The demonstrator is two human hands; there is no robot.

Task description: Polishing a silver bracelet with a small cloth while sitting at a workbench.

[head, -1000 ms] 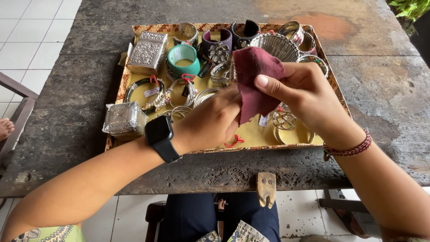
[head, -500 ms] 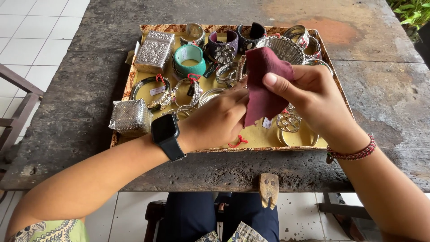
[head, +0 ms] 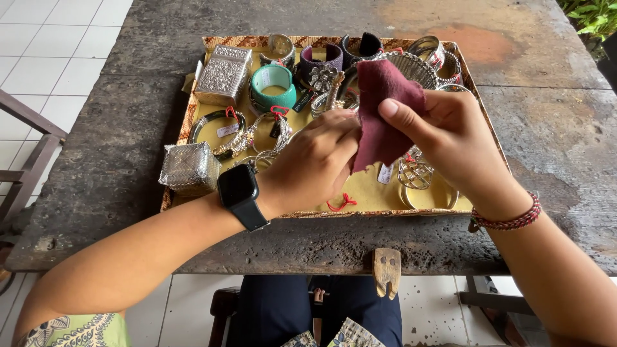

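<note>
Fingers of both the left hand [head: 315,164] and right hand [head: 453,141] pinch a maroon cloth [head: 382,109], standing upright lengthwise.

Soft, even daylight fills the scene, bright without harshness. Shadows are faint and diffuse: a pale one lies under the left hand [head: 315,164] on the tray [head: 193,115], and the space beneath the bench [head: 546,128] is dark. Small highlights glint on the silver box [head: 223,75]. The picture is sharp throughout, with slight wide-angle stretching of the forearms at the lower corners.
</note>
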